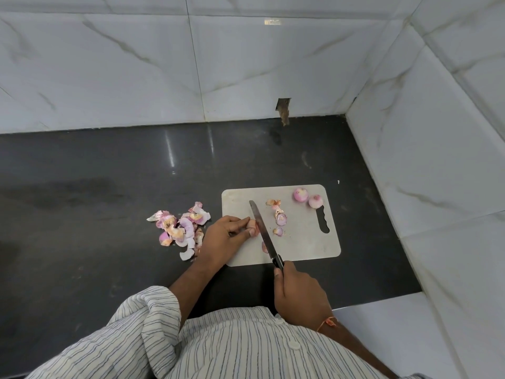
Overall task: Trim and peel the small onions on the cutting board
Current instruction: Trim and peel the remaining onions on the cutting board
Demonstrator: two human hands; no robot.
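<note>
A grey cutting board [306, 242] lies on the dark counter. My left hand [226, 236] pinches a small pink onion [253, 231] against the board's left part. My right hand [300, 294] grips the black handle of a long knife [262, 228], whose blade lies right beside the onion, tip pointing away from me. Two peeled onions [301, 194] [316, 201] sit at the board's far right corner. Cut ends and skin scraps [281, 218] lie in the middle of the board.
A heap of pink onion peels [179, 228] lies on the black counter [109, 187] left of the board. Marble-tiled walls [246, 64] close the back and right side. A broken notch [284, 110] shows at the back wall's base.
</note>
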